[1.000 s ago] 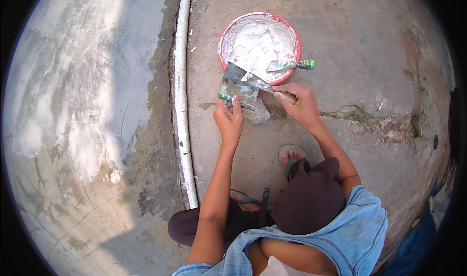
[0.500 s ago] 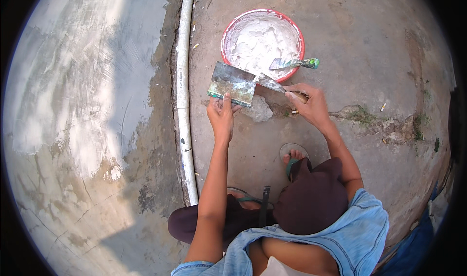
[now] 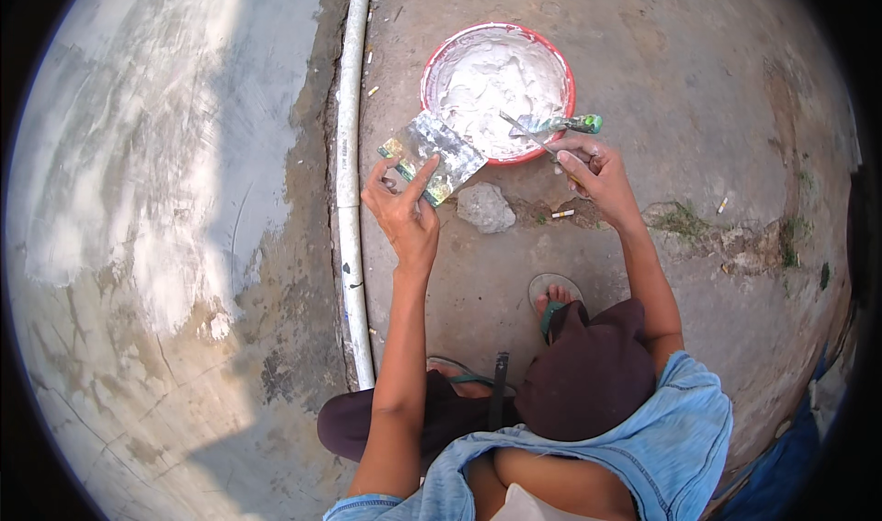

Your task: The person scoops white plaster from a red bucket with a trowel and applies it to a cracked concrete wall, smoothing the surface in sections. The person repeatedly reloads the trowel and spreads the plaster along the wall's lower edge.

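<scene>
The flat rectangular metal trowel blade (image 3: 430, 156), smeared grey-white and edged with green and yellow, sat lower and nearer the body a second ago, over the lump on the ground; now it has swung up so its far corner overlaps the rim of the round red plastic basin (image 3: 501, 158). The left hand (image 3: 404, 210) pinches its near edge, thumb on top, fingers spread beneath. The right hand (image 3: 595, 174) has moved up with it and is curled closed around the handle of a thin metal putty knife (image 3: 525, 133), whose blade reaches out over the basin. To my eye the two tools have come apart and the loading of the blade from the basin is about to start.

The basin is full of thick white plaster paste (image 3: 491, 84), soft and ridged. A second scraper with a green handle (image 3: 562, 124) rests across its near rim. A hardened grey lump of plaster (image 3: 484, 208) lies on the rough brown concrete floor (image 3: 698, 89), just below the trowel blade. A white plastic pipe (image 3: 349, 153) runs along the foot of a patchy, skimmed grey wall (image 3: 165, 199).
</scene>
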A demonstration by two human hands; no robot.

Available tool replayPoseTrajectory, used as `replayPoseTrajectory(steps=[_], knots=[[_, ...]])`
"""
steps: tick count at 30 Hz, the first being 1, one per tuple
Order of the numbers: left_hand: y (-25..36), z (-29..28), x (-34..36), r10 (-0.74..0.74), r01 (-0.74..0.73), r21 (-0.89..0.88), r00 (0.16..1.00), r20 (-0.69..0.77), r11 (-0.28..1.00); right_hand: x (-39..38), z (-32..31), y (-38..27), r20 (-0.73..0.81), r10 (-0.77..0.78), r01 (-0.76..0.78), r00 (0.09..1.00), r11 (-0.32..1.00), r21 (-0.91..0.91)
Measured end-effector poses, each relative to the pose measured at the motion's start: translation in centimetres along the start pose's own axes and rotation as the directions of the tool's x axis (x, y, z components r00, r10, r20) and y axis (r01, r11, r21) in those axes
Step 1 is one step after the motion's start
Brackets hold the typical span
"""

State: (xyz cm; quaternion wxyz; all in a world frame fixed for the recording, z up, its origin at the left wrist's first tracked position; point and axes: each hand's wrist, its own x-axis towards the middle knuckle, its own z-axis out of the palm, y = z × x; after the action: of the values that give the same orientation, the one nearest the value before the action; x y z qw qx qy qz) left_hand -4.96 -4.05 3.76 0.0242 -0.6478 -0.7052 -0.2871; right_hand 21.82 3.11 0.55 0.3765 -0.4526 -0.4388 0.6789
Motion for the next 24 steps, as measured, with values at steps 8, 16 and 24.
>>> replayPoseTrajectory(steps=[8,16,24], knots=[[-0.6,1.1,0.1,-0.043,0.062,-0.253,0.996,0.077,0.966,-2.4,1.6,-0.2,0.065,-0.024,0.049,0.998,0.905,-0.423],[-0.9,1.5,-0.2,-0.041,0.116,-0.471,0.985,0.166,0.875,-2.3,1.4,0.8,0.052,-0.097,0.109,0.994,0.917,-0.383],[1.7,2.5,0.4,-0.405,0.266,-0.543,0.902,-0.153,0.796,-2.9,2.2,1.8,0.1,-0.215,0.235,0.972,0.833,-0.5]])
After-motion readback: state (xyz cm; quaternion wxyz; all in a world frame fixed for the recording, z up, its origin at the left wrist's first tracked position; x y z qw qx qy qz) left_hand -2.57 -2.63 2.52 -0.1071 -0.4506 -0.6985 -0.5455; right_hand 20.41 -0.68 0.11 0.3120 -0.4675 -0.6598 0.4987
